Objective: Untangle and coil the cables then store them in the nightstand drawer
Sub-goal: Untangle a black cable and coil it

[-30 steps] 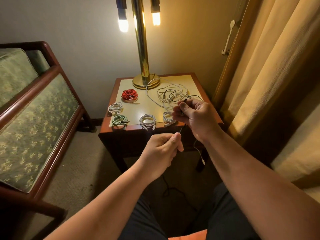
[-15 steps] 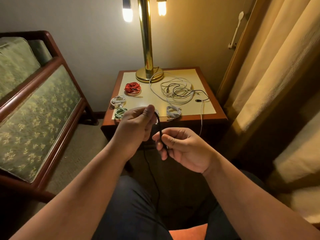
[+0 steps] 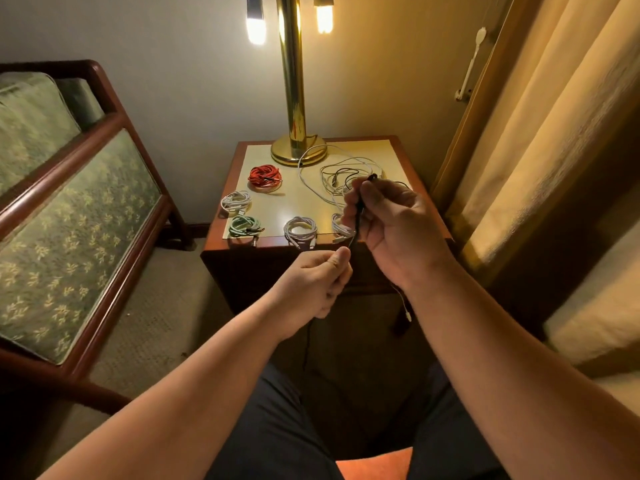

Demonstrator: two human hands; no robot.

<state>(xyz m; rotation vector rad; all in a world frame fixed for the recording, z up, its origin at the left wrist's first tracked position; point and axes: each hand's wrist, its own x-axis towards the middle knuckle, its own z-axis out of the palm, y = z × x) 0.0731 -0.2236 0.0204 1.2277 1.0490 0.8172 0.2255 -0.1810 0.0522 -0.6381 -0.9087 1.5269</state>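
Pinching one black cable [image 3: 358, 216], left hand [image 3: 311, 282] and right hand [image 3: 391, 223] hover before the nightstand [image 3: 294, 202] beside curtains [image 3: 536, 133].

Legible text, labels, brands, numbers, signs: none. Surfaces checked: nightstand [image 3: 294, 202] top and its front edge; coiled cables [image 3: 300, 228] along that front edge; black cable [image 3: 358, 216]; lamp [image 3: 292, 81] column and base at the back edge. No marking on any of these can be read, and any print on the cable plugs is too small to make out.
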